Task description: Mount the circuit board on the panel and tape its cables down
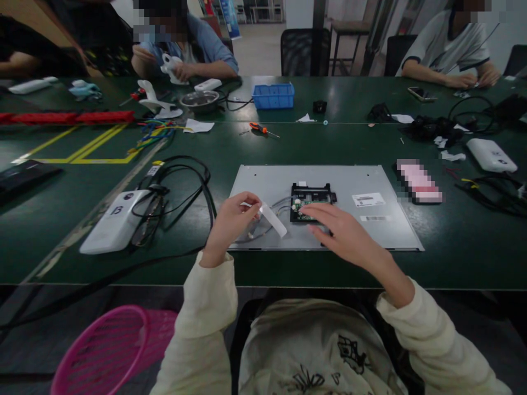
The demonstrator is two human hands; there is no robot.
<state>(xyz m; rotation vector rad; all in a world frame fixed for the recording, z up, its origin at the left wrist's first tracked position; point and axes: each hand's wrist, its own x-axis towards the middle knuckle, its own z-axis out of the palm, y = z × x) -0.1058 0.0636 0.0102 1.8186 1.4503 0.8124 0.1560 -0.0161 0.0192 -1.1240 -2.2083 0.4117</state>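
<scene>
Between the fingertips of my left hand [234, 222] is pinched a white strip [273, 220], which looks like tape and slants down to the right. My right hand [343, 233] is over a black frame with a green circuit board [302, 208]; its fingers are stretched out and hold nothing visible, and they cover part of the board. Whether they touch the board I cannot tell. Under both hands lies a flat grey metal panel [263, 178] carrying the frame. Thin grey cables [282, 202] run from the board's left side toward my left hand.
Left of the panel lie a white power bank [113, 222] and looped black cables [185, 162]. A pink phone [419, 181] is to the right. Beyond are an orange screwdriver [259, 128], a blue basket [273, 96] and a metal bowl [200, 101]. Several people sit across the green table [329, 145].
</scene>
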